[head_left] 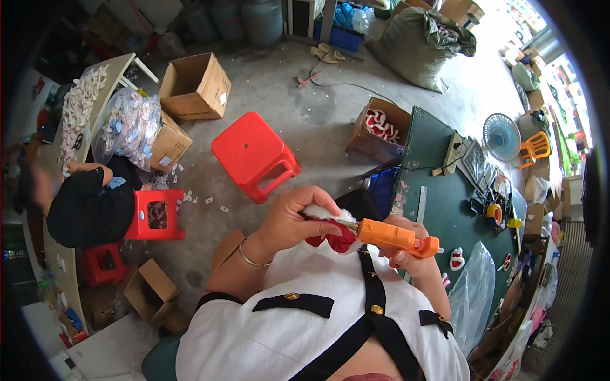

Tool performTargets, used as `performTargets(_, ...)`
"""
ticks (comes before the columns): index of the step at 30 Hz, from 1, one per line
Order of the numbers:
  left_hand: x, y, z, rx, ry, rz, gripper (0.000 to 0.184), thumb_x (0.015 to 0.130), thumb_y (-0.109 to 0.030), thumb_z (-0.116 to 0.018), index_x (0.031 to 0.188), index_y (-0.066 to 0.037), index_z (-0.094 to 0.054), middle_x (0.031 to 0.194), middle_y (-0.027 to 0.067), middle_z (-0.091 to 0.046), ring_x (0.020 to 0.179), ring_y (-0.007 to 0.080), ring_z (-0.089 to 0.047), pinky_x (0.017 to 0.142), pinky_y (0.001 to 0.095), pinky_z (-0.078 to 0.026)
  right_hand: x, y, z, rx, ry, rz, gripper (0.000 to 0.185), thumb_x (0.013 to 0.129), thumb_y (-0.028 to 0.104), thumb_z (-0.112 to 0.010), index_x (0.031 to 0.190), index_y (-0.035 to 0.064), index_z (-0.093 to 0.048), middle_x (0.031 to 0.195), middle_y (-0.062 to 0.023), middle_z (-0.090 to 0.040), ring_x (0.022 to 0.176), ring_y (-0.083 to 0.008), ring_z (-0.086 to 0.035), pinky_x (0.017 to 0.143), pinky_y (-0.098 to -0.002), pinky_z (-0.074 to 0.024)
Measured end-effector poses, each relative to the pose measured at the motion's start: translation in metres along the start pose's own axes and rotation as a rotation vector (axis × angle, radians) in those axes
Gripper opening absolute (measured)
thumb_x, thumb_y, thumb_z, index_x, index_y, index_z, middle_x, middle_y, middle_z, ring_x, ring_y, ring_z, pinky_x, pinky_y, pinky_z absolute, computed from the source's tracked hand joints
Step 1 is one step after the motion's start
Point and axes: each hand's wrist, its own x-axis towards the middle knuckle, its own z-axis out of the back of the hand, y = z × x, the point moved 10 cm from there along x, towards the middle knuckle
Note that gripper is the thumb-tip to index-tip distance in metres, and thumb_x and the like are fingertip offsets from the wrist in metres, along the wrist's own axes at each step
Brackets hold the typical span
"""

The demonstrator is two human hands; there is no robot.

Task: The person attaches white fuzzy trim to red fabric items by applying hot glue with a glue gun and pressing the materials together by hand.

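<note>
My left hand point(295, 219) pinches a small red and white plush piece point(343, 241), its fluffy white trim along the top and red cloth below. An orange glue gun point(387, 235) lies in my right hand point(410, 247), whose fingers wrap around it from behind and below. The gun's thin metal nozzle points left and meets the plush piece at its white trim, close to my left fingertips. Both hands are held up in front of my chest. Part of the plush piece is hidden behind my left fingers.
A green table point(438, 190) on the right bears a small red-white piece point(457, 258), scissors point(504, 262) and a plastic bag point(473, 298). A carton point(381, 136) holds red-white pieces. A red stool point(248, 149) stands ahead. Another person point(89, 206) sits at a table on the left.
</note>
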Motion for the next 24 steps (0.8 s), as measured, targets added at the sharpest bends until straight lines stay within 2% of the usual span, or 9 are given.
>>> performTargets(14,0.000,-0.001,-0.002,-0.063,0.007,-0.011,0.028,0.068,0.003,-0.076,0.088,-0.005,-0.058,0.087,0.0043,-0.064,0.074,0.0064,-0.058,0.064,0.0200,-0.048,-0.002,-0.006,0.000,0.041,0.006,-0.051,0.038,0.081,0.037,-0.066,0.066,0.0030,-0.058,0.066,-0.0075,-0.055,0.068,-0.0244,-0.052,0.060,-0.0338,-0.0420)
performTargets(17,-0.001,-0.002,-0.001,-0.078,-0.016,-0.050,0.024,0.070,-0.001,-0.077,0.087,-0.006,-0.060,0.085,-0.0009,-0.062,0.073,0.0030,-0.054,0.063,0.0184,-0.045,-0.003,-0.007,0.000,0.056,0.009,-0.063,0.038,0.080,0.038,-0.066,0.066,0.0030,-0.058,0.066,-0.0074,-0.055,0.068,-0.0242,-0.052,0.060,-0.0336,-0.0419)
performTargets(24,-0.002,0.001,-0.001,-0.109,-0.008,0.003,0.025,0.070,-0.001,-0.077,0.087,-0.005,-0.060,0.086,-0.0007,-0.061,0.075,0.0038,-0.055,0.065,0.0191,-0.045,-0.005,-0.009,0.001,0.084,0.006,-0.090,0.038,0.079,0.037,-0.067,0.066,0.0025,-0.058,0.066,-0.0072,-0.055,0.067,-0.0236,-0.050,0.060,-0.0335,-0.0410)
